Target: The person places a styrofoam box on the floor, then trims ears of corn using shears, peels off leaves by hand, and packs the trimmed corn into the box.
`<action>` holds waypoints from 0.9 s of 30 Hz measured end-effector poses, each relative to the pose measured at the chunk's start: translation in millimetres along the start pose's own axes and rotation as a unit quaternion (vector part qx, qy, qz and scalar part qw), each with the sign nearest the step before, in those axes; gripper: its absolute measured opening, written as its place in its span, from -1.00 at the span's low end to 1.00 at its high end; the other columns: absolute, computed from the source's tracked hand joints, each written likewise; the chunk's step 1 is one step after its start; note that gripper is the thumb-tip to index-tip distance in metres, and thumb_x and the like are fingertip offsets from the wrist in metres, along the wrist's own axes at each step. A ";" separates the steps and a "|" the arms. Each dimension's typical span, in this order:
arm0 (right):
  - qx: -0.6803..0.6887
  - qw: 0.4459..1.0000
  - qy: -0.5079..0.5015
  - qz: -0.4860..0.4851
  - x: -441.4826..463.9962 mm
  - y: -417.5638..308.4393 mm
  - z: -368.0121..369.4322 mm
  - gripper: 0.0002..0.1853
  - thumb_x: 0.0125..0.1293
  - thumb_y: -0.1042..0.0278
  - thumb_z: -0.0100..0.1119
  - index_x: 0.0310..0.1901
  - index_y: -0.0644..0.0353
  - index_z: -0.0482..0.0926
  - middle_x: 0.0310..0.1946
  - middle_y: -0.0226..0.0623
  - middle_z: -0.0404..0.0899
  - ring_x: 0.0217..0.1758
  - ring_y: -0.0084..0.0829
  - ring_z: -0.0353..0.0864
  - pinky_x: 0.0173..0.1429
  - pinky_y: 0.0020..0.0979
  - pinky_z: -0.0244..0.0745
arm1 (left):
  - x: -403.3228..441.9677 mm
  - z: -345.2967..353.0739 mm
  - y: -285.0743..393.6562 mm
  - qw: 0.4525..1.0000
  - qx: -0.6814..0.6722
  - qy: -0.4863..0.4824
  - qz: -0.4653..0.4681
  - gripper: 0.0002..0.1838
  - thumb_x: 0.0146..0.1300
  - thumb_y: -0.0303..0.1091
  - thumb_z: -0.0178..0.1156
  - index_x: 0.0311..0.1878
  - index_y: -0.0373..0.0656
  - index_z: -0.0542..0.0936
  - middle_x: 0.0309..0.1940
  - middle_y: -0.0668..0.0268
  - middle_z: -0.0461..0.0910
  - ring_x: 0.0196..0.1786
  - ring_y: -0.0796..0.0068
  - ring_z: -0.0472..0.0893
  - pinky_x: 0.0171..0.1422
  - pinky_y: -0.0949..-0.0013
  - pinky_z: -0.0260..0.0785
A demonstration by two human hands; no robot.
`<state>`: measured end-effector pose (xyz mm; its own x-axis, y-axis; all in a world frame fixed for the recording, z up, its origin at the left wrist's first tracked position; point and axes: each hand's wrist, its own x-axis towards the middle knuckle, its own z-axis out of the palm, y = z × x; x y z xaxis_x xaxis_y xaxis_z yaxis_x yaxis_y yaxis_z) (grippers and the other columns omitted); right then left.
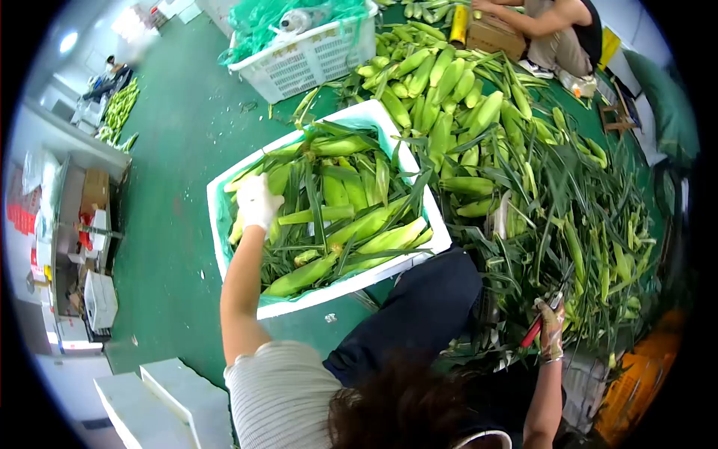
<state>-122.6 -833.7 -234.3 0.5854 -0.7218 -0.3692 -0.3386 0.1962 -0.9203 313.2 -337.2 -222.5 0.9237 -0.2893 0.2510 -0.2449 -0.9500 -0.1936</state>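
Observation:
A white foam box [443, 238] lined with green plastic holds several ears of corn [299, 276] in green husks, with loose leaves among them. My left hand [256, 203], in a white glove, rests over the corn at the box's left side. Its thumb stands apart from the fingers, whose tips are hard to make out. At the lower right, my right hand [551, 329], in a stained patterned glove, is closed around a red-handled tool [532, 332]. Metal shows at its upper end, but its exact kind is unclear. Husk leaves [523, 262] lie heaped beside that hand.
A large pile of corn [449, 90] covers the floor beyond the box. A white crate [307, 67] with green netting stands behind. Another person [561, 30] crouches by a cardboard box [493, 36]. Foam slabs [161, 408] are at lower left, an orange crate [636, 382] at lower right.

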 end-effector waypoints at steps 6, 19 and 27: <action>-0.100 0.994 0.008 -0.054 -17.4 -20.8 2.4 -0.60 -0.03 0.55 0.35 -0.17 0.16 0.36 -0.42 -0.49 0.41 -0.39 -0.58 0.42 -0.26 -0.54 0.41 | 20.7 -125.4 39.0 0.834 -0.503 -0.112 -0.196 -0.54 -0.09 -0.26 0.33 -0.09 -0.28 0.55 -0.31 0.16 0.63 -0.32 0.35 0.61 -0.06 0.36 0.44; -0.312 0.941 -0.047 -0.125 -54.3 -81.5 31.0 -0.12 -0.13 -0.07 0.41 0.06 0.37 0.17 -0.27 0.10 0.52 -0.18 0.04 0.56 -0.05 -0.16 0.48 | 80.3 -239.1 384.9 0.188 -0.957 -0.199 -0.094 -0.57 0.25 0.02 0.07 -0.11 -0.20 0.43 -0.17 0.09 0.52 -0.06 0.15 0.52 0.17 0.05 0.37; -0.228 0.961 0.091 -0.126 -11.7 -92.1 19.5 0.02 -0.14 -0.08 0.40 0.19 0.47 0.08 0.02 0.26 0.35 0.09 0.09 0.42 0.16 -0.17 0.37 | -13.9 -190.3 490.7 0.221 -0.903 -0.347 -0.123 -0.55 0.24 0.09 -0.02 0.05 0.00 0.43 -0.05 0.26 0.49 0.01 0.20 0.48 0.20 -0.04 0.32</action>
<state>-84.0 -830.4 -147.8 0.5670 -0.8204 -0.0745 -0.5148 -0.2823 -0.8095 124.1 -821.7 -140.5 0.6435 -0.7107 -0.2845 0.6991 0.3942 0.5965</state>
